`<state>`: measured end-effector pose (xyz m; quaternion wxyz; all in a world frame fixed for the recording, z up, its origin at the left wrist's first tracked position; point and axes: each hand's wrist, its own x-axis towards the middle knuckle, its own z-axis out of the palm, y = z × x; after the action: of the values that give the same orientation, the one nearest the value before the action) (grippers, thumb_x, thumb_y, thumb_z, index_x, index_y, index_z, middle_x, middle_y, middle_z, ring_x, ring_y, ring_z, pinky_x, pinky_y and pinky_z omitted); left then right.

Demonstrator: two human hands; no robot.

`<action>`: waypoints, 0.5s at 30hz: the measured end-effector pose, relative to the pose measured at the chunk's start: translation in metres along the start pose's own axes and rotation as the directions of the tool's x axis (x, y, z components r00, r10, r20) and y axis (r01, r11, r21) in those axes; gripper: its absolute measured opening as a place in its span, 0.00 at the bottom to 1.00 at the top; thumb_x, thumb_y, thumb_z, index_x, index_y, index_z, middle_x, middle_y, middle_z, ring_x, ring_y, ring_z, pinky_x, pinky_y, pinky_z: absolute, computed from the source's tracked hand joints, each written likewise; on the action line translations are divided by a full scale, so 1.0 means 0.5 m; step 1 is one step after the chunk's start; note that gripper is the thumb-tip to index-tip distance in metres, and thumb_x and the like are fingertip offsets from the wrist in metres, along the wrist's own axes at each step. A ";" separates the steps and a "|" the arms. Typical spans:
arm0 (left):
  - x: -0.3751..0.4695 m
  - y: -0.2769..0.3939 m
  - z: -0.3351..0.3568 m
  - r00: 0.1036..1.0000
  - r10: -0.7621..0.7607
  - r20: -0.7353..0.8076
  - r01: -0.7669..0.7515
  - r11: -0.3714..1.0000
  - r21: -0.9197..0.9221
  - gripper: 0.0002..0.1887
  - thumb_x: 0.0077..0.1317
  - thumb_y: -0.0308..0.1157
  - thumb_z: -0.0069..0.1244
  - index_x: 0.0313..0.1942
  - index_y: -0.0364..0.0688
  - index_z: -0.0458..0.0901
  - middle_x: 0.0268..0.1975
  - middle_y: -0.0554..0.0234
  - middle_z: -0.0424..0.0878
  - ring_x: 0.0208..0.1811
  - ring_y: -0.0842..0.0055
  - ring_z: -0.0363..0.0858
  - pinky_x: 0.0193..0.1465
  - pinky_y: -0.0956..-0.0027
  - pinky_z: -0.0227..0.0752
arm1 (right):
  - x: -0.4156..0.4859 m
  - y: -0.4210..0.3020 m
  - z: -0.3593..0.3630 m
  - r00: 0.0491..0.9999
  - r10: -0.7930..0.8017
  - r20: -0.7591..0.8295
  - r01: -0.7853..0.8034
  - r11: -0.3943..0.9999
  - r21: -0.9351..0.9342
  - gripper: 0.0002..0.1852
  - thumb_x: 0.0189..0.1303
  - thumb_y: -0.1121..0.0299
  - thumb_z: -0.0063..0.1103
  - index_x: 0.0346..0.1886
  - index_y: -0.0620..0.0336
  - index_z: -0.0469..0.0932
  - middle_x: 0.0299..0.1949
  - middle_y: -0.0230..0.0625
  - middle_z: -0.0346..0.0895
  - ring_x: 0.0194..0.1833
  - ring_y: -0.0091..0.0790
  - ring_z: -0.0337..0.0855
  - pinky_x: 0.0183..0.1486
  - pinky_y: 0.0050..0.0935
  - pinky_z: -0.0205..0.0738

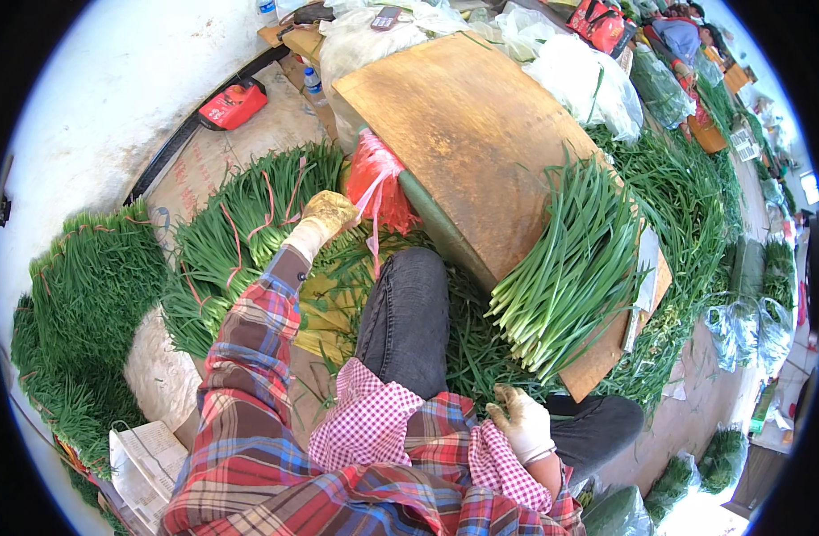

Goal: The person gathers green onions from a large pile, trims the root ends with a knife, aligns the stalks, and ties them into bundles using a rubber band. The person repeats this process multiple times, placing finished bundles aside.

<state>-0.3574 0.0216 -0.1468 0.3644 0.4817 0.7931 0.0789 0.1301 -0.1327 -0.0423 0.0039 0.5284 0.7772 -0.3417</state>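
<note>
My left hand [329, 213], in a yellow-stained work glove, is closed on a pink plastic strip [377, 186]. The strip hangs by a bunch of red-pink plastic strips [376, 167] at the near side of a tilted wooden board [450, 114]. My right hand [523, 425], in a whitish glove, rests by my lap with its fingers apart and nothing in them. Beyond it, a loose pile of garlic chives [563, 275] lies on the board's right end. A flat metal blade [644, 271] sits along that edge. Chive bundles [249, 234] with pink ties stand left of my left hand.
More tied chives [95, 288] are stacked by the white wall. Loose chives [684, 221] cover the floor right of the board. Plastic bags [587, 80], a mobile phone [386, 18] and a red packet [233, 104] lie farther off. A person [681, 37] is in the background.
</note>
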 end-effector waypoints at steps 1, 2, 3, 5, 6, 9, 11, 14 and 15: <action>-0.037 0.015 -0.009 0.966 0.215 -0.140 -0.197 0.972 0.132 0.14 0.61 0.41 0.55 0.27 0.40 0.88 0.27 0.64 0.86 0.29 0.78 0.82 0.36 0.71 0.75 | 0.000 -0.002 0.006 1.000 -0.026 0.003 0.026 0.999 -0.042 0.20 0.59 0.57 0.63 0.51 0.58 0.78 0.40 0.45 0.82 0.39 0.48 0.84 0.41 0.40 0.78; -0.064 0.016 -0.018 0.964 0.234 -0.128 -0.230 0.972 0.048 0.14 0.62 0.41 0.55 0.27 0.40 0.87 0.27 0.65 0.85 0.30 0.79 0.82 0.37 0.71 0.75 | 0.000 -0.002 0.010 0.999 -0.051 -0.001 0.051 0.997 -0.057 0.20 0.59 0.57 0.63 0.50 0.58 0.78 0.39 0.44 0.82 0.39 0.48 0.84 0.40 0.40 0.78; -0.086 0.012 -0.027 0.960 0.255 -0.116 -0.261 0.965 -0.037 0.14 0.62 0.41 0.54 0.28 0.40 0.87 0.27 0.65 0.85 0.31 0.80 0.82 0.38 0.71 0.75 | -0.001 -0.002 0.013 0.997 -0.076 -0.004 0.076 0.995 -0.072 0.20 0.58 0.57 0.63 0.50 0.58 0.77 0.39 0.44 0.82 0.39 0.48 0.84 0.40 0.40 0.78; -0.173 0.034 -0.048 0.936 0.340 -0.091 -0.343 0.820 -0.459 0.13 0.60 0.40 0.55 0.30 0.38 0.86 0.30 0.59 0.86 0.36 0.75 0.83 0.44 0.68 0.76 | -0.006 -0.014 0.007 0.995 -0.094 -0.029 0.091 0.993 -0.071 0.18 0.58 0.60 0.63 0.49 0.58 0.78 0.36 0.43 0.81 0.38 0.47 0.84 0.40 0.38 0.78; -0.232 0.049 -0.051 0.910 0.403 -0.097 -0.337 0.582 -0.740 0.13 0.58 0.39 0.56 0.32 0.36 0.85 0.33 0.52 0.87 0.39 0.69 0.85 0.50 0.65 0.76 | -0.008 -0.021 -0.003 0.992 -0.103 -0.072 0.104 0.995 0.004 0.18 0.58 0.61 0.63 0.49 0.58 0.78 0.36 0.43 0.81 0.38 0.47 0.84 0.41 0.38 0.78; -0.348 0.055 -0.012 0.907 0.408 -0.105 -0.231 0.274 -0.933 0.11 0.64 0.35 0.55 0.34 0.34 0.82 0.35 0.52 0.86 0.41 0.64 0.84 0.57 0.56 0.71 | 0.001 -0.047 -0.015 0.981 -0.057 -0.187 0.123 0.922 0.367 0.16 0.60 0.68 0.63 0.50 0.61 0.79 0.39 0.44 0.82 0.41 0.41 0.85 0.46 0.32 0.78; -0.398 0.131 0.040 0.859 0.511 -0.034 0.035 -0.125 -0.992 0.11 0.65 0.34 0.55 0.33 0.34 0.81 0.35 0.51 0.85 0.44 0.62 0.83 0.61 0.51 0.68 | 0.021 -0.094 -0.044 0.984 0.049 -0.173 0.081 0.738 0.670 0.18 0.65 0.67 0.59 0.55 0.67 0.76 0.50 0.43 0.82 0.51 0.36 0.82 0.57 0.32 0.72; -0.462 0.230 0.113 0.885 0.465 0.026 0.194 -0.318 -0.928 0.13 0.67 0.37 0.54 0.35 0.34 0.81 0.36 0.51 0.83 0.43 0.62 0.81 0.55 0.55 0.73 | 0.091 -0.121 -0.055 0.987 -0.120 -0.104 0.150 0.501 0.852 0.26 0.73 0.53 0.47 0.59 0.68 0.73 0.55 0.42 0.78 0.57 0.37 0.78 0.62 0.35 0.68; -0.461 0.247 0.137 0.899 0.437 0.019 0.167 -0.303 -0.938 0.13 0.66 0.37 0.56 0.37 0.34 0.81 0.38 0.52 0.83 0.47 0.60 0.82 0.56 0.54 0.74 | 0.107 -0.125 -0.052 0.984 -0.157 0.083 -0.018 0.374 0.927 0.31 0.72 0.46 0.41 0.60 0.66 0.72 0.55 0.43 0.78 0.57 0.37 0.78 0.61 0.35 0.69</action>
<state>-0.1628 -0.1187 -0.0216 0.7288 0.0892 0.2536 0.6297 0.0643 -0.0880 -0.0089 -0.2448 0.3787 0.4726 -0.7572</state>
